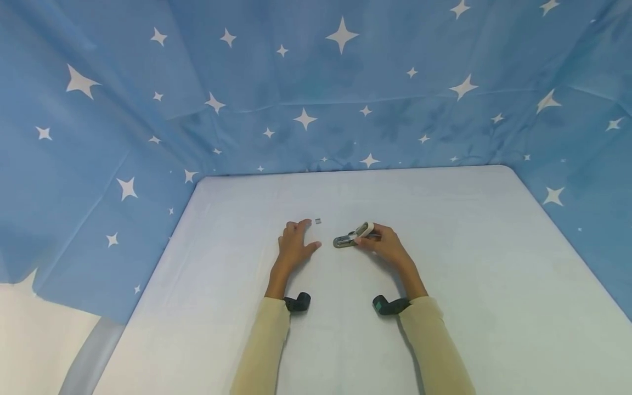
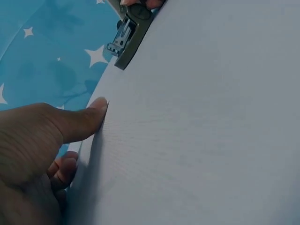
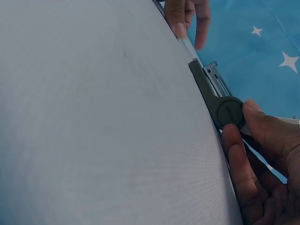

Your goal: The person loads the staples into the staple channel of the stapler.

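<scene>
Clock directions are as the head view shows them. The right hand (image 1: 385, 244) pinches the stapler (image 1: 344, 241) between thumb and fingers at its hinge end; the stapler reaches out at 9 o'clock from that hand, its pale cover (image 1: 365, 229) tilted up from the metal channel (image 3: 218, 82). In the right wrist view, the fingers rest against the round dark-green hinge disc (image 3: 229, 112).

The left hand (image 1: 293, 244) has its thumb (image 2: 83, 123) and index finger spread apart, gripping nothing. A small silvery strip (image 1: 318, 221) lies on the white bench (image 1: 469, 247) at 3 o'clock from the index fingertip, just beside it. The stapler sits at 4 o'clock from the strip, apart from it. 2 dark wrist cameras (image 1: 298, 302) face inward at 6 o'clock from the hands. A blue starred curtain (image 1: 336, 77) hangs at 12 o'clock.
</scene>
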### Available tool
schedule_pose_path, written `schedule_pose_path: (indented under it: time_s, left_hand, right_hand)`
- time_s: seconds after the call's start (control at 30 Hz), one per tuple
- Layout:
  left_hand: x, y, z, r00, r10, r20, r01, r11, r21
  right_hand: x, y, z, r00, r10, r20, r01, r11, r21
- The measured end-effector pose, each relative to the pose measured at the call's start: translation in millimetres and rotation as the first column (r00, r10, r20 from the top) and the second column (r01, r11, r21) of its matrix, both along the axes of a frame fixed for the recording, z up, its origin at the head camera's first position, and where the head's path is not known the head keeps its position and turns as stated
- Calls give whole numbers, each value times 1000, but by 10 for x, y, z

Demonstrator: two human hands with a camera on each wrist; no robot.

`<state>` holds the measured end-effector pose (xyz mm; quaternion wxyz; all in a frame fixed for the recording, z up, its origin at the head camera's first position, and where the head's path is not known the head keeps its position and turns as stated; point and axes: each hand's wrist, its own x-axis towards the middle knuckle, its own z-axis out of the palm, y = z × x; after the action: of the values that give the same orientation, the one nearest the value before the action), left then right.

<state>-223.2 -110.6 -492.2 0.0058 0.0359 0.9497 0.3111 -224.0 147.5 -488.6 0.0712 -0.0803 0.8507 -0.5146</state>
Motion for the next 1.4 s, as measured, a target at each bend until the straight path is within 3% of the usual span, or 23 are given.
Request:
schedule_pose_path:
  time_s: [0.23,0.5,0.63,0.83,1.0,1.13,1.4]
  left_hand:
    - [-199,-2,-43,999,23,-33,-22,999,24]
    - [-334,87,-151,996,26,-88,-30,999,-42]
    - [-355,114,-187,989,63,-134,-68,997,-34]
    - [-374,128,-203,984,93,-153,-95,995,-6]
    - [-357,127,-148,981,112,-157,-98,991,91]
    - [-362,112,-128,985,108,-136,-84,982,170]
    - [-371,85,-92,989,54,-139,-21,973,228]
  right_hand:
    - [9,-44,6,1000,0,15,0,1000,-5]
    - [30,-17,-28,1000,0,21,0,1000,8]
    - [43,-10,-59,1000,-2,28,2,1000,13]
    - [59,-18,-72,1000,1,26,-1,1000,3]
    - [53,-16,-57,1000,-3,22,3,1000,8]
    - [54,-16,-43,1000,-10,17,10,1000,15]
    - [39,-4,-26,1000,-21,14,21,999,27]
